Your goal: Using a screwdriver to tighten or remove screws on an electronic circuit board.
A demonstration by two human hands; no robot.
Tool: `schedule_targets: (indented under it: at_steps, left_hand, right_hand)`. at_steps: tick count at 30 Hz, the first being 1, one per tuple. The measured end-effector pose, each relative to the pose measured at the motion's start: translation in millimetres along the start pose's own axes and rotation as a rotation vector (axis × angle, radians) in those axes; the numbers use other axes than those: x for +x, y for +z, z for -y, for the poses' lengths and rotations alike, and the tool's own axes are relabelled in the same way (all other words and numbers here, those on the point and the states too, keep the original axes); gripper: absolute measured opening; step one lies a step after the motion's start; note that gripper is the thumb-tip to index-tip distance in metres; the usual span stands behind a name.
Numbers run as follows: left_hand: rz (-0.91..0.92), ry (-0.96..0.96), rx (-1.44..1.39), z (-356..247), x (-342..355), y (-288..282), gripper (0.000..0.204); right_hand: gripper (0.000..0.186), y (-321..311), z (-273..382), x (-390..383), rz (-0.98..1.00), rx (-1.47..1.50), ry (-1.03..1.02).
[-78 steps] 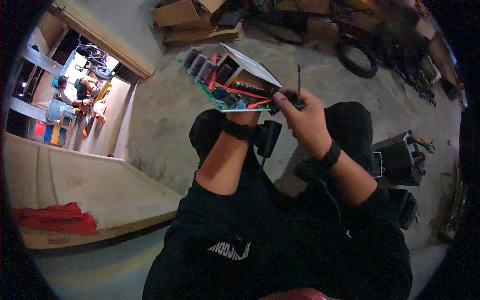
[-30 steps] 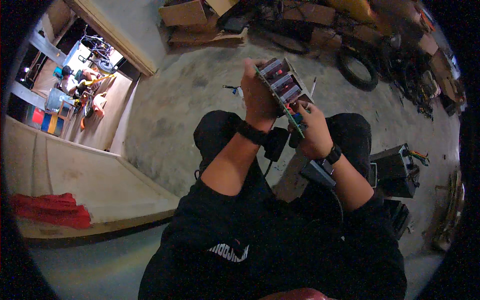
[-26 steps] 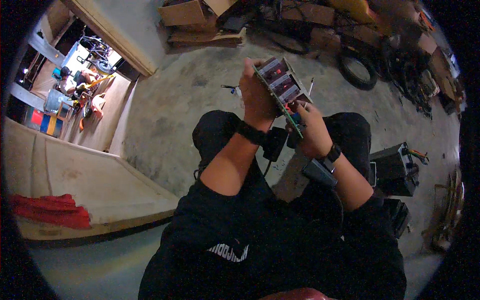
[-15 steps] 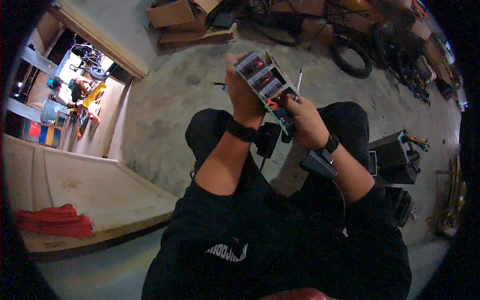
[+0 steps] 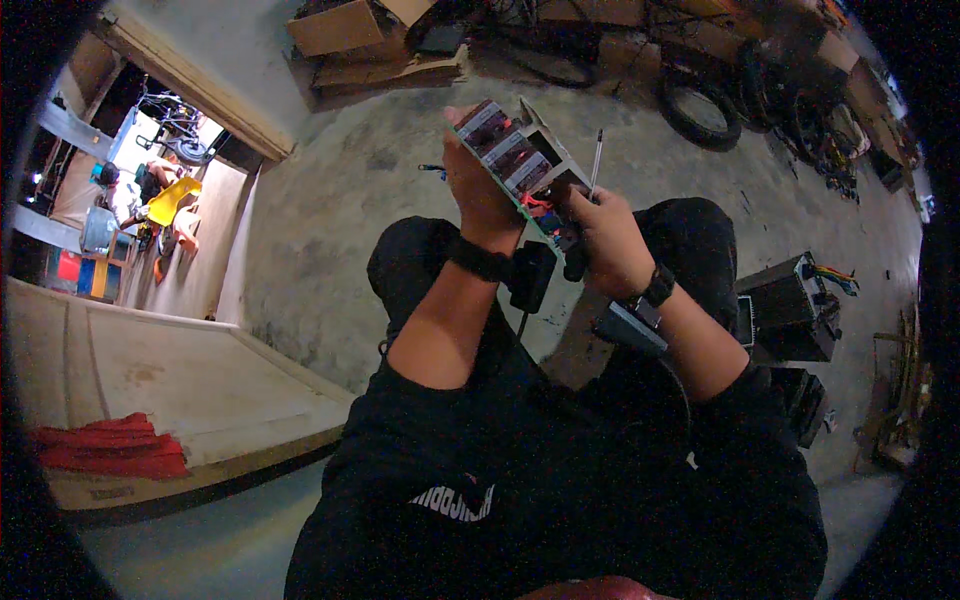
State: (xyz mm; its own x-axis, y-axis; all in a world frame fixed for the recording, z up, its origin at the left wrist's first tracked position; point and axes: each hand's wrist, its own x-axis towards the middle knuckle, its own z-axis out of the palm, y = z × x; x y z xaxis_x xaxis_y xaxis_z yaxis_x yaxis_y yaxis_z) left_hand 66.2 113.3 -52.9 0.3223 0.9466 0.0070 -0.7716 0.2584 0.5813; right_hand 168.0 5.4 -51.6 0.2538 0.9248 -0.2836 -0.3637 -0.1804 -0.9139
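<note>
My left hand [image 5: 480, 195] is closed round the left side of a green-edged circuit board [image 5: 510, 160] with several dark boxy parts. A pale metal plate [image 5: 555, 150] stands along its far edge, and red and blue bits show near its lower end. My right hand [image 5: 615, 240] is closed at that lower end, thumb and fingers against the board. From its fingers a thin shaft, like a screwdriver's [image 5: 598, 160], points up and away; the handle is mostly hidden in the palm. Dark straps with black boxes [image 5: 533, 278] sit on both wrists.
Metal-cased units with coloured wires [image 5: 790, 305] stand on the floor to my right. Tyres [image 5: 700, 115], cardboard boxes [image 5: 335, 28] and cables lie along the far side. A red cloth [image 5: 110, 445] rests on the ledge at left. Beyond a doorway, a person [image 5: 125, 195] is near bicycles.
The board has shifted slightly left and turned a little in my left hand. My right hand has moved slightly up along it, and more of the thin shaft shows.
</note>
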Motion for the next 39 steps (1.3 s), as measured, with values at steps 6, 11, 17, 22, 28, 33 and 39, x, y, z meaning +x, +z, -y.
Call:
schedule_targets:
  at_steps: [6,11,17,22,28,33,39]
  left_hand:
    - [0.157,0.078,0.026,-9.3,-3.3,13.8,0.048]
    - [0.221,0.167,0.169,-8.9,-4.0,11.7,0.047]
    - [0.199,0.266,0.404,-14.2,-3.4,9.7,0.044]
    - [0.157,0.127,-0.039,-9.9,-10.8,16.7,0.038]
    - [0.183,0.154,-0.016,-11.7,-11.4,11.1,0.021]
    - [0.190,0.165,0.186,-11.5,-1.5,-0.1,0.039]
    - [0.139,0.045,0.022,-14.0,-12.3,20.6,0.047]
  right_hand:
    - [0.023,6.3,-4.8,-0.5,-0.097,-0.014,-0.086]
    - [0.023,10.0,6.0,-8.8,-0.088,-0.046,-0.028]
    - [0.030,5.6,4.0,-7.9,0.034,0.037,0.015]
    - [0.024,3.9,-7.7,1.4,0.007,0.058,-0.010]
    - [0.021,2.2,2.2,-4.5,0.005,-0.044,0.057]
    - [0.020,3.8,-4.4,2.3,0.001,-0.045,-0.002]
    - [0.023,7.9,-4.8,-1.9,-0.078,0.072,-0.005]
